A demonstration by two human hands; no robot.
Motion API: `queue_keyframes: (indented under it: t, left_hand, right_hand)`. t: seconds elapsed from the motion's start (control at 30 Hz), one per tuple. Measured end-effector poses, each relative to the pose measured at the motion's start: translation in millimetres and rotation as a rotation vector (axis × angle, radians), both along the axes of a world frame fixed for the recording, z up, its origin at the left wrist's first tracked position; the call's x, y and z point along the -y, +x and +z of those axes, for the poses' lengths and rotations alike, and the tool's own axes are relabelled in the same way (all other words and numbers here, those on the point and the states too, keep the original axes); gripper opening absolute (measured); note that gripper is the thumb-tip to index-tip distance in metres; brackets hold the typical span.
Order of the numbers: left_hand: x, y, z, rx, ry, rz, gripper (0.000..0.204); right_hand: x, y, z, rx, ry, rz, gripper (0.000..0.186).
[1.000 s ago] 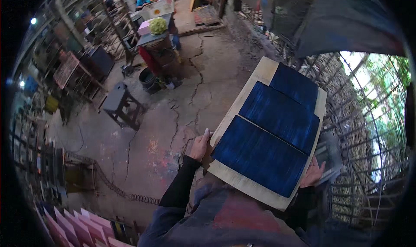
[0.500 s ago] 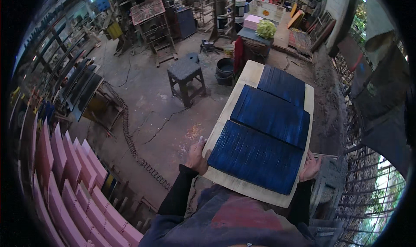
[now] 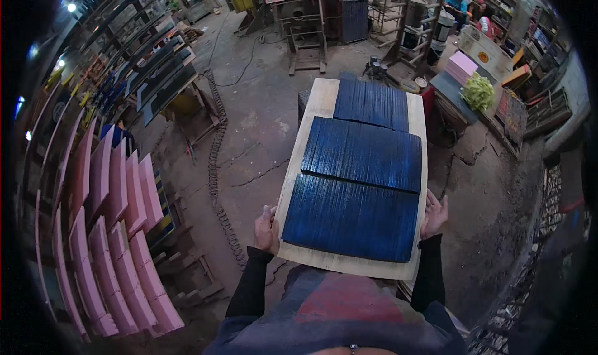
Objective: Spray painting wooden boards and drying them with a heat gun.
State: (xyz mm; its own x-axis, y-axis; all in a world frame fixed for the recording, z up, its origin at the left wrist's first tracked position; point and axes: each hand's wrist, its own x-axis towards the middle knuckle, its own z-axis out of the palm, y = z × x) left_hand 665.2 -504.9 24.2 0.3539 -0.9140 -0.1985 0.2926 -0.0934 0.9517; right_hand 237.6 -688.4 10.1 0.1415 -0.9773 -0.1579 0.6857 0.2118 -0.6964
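Observation:
Out in front of me I hold a pale wooden board (image 3: pixel 324 261) bearing three dark-blue panels with streaked, glossy faces: a top one (image 3: pixel 371 104), a middle one (image 3: pixel 361 154) and a bottom one (image 3: pixel 346 218). My left hand (image 3: pixel 265 229) grips the board's left edge, thumb upward, with part of the fingers hidden. My right hand (image 3: pixel 435 215) is on the opposite edge, its fingers partly curled against the board. Both forearms are in dark sleeves.
Racks of pink boards (image 3: pixel 109 249) stand at left, behind them dark panels (image 3: pixel 156 74) on a frame. A coiled hose (image 3: pixel 219 162) crosses the cracked floor. At right rear stands a table (image 3: pixel 451 96) with pink blocks and a pale-green bundle. People (image 3: pixel 456 9) sit at the back.
My view has swung left, away from the barred opening toward the workshop. The board now lies more squarely ahead of me, still in both hands, and the pink boards show fully at left.

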Motion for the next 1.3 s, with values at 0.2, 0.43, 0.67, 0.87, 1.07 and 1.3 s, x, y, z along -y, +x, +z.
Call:
queue_keyframes:
  t: [0.2,0.43,0.67,0.87,1.07,1.3]
  left_hand:
    - [81,-12,23,-0.171,-0.061,0.297,0.067]
    - [157,50,27,-0.133,-0.112,0.529,0.071]
    - [239,171,32,-0.154,-0.109,0.583,0.072]
    - [300,244,55,-0.124,-0.055,0.704,0.07]
    - [352,295,52,-0.123,-0.052,0.749,0.069]
    - [451,348,46,-0.13,-0.054,0.775,0.069]
  right_hand:
    - [176,55,27,-0.043,-0.003,0.236,0.081]
    - [325,184,24,-0.134,-0.066,0.438,0.077]
    - [436,338,26,-0.118,0.025,0.55,0.074]
    - [507,437,46,-0.171,0.052,0.566,0.075]
    - [579,504,46,-0.193,0.025,0.609,0.075]
    - [678,578,39,-0.22,0.016,0.661,0.073]
